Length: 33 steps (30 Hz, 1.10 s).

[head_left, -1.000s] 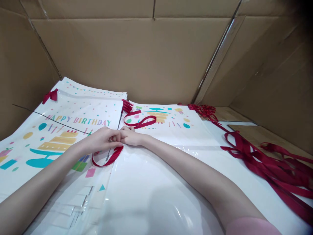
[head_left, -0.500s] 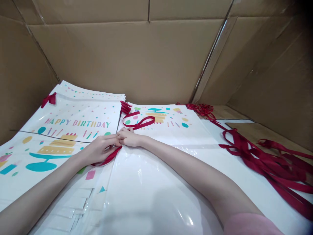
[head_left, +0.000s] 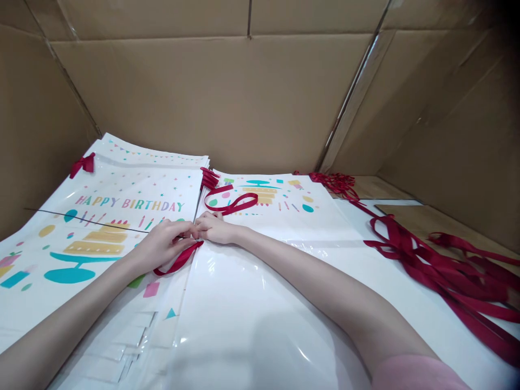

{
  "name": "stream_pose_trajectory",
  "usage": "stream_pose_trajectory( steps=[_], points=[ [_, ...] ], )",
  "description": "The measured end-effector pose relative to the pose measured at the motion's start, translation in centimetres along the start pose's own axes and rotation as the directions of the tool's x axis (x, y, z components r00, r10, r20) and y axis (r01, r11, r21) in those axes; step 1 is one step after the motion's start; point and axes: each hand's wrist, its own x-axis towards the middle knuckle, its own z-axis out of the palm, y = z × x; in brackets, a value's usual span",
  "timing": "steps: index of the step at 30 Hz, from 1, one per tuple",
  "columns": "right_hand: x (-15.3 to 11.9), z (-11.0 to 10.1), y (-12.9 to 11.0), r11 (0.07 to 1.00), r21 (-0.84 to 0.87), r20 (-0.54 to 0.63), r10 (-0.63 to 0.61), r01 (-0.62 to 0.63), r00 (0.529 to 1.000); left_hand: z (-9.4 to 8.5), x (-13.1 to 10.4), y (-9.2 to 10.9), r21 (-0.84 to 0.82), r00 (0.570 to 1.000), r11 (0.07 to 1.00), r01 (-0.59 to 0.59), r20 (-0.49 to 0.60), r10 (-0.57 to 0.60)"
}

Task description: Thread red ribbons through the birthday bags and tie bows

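My left hand [head_left: 167, 245] is closed with its fingertips pinched, holding a thin dark rod [head_left: 87, 221] that sticks out to the left across the printed bags. A red ribbon [head_left: 179, 264] hangs in a curve under its fingers, against the edge of a white plastic bag [head_left: 231, 303]. Fingertip to fingertip with it, my right hand [head_left: 214, 227] is closed on that bag's left edge. Just behind the right hand lies a loop of red ribbon [head_left: 244, 205]. What sits between the touching fingertips is hidden.
On the left lies a stack of "Happy Birthday" bags [head_left: 134, 184] with a red ribbon bow [head_left: 83, 164]. Loose red ribbons [head_left: 426, 260] spread over the right side, with a tangled bunch [head_left: 335, 184] behind. Cardboard walls [head_left: 203, 97] close in the back and sides.
The rod's far end has shifted slightly right and up, so it tilts more. My left hand's fingers have turned a little; my right hand stays in place.
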Motion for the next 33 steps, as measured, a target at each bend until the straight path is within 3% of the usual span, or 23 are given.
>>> stream_pose_trajectory(
  steps=[7, 11, 16, 25, 33],
  points=[
    [0.0, 0.0, 0.0, 1.0, 0.008, -0.013, -0.001, 0.001, 1.0, -0.4, -0.5, 2.0, -0.058, 0.976, 0.977, 0.203, 0.088, -0.198],
    [-0.1, 0.0, 0.0, 1.0, 0.011, -0.012, -0.02, 0.02, 1.0, -0.1, -0.9, 1.8, -0.107, 0.941, 0.941, 0.32, 0.155, -0.302],
    [-0.1, 0.0, 0.1, 1.0, 0.012, -0.003, -0.008, 0.008, 1.0, 0.5, -0.8, 0.4, -0.162, 0.971, 0.966, 0.2, 0.161, -0.174],
    [0.0, -0.1, 0.0, 0.999, 0.037, -0.009, 0.004, -0.004, 1.0, 0.5, -0.3, 0.4, -0.103, 0.988, 0.983, 0.153, 0.007, -0.153],
    [0.1, 0.1, 0.0, 1.0, 0.008, -0.018, -0.003, 0.003, 1.0, 1.9, 0.3, 0.7, -0.028, 0.991, 0.995, 0.099, -0.083, -0.101]
  ],
)
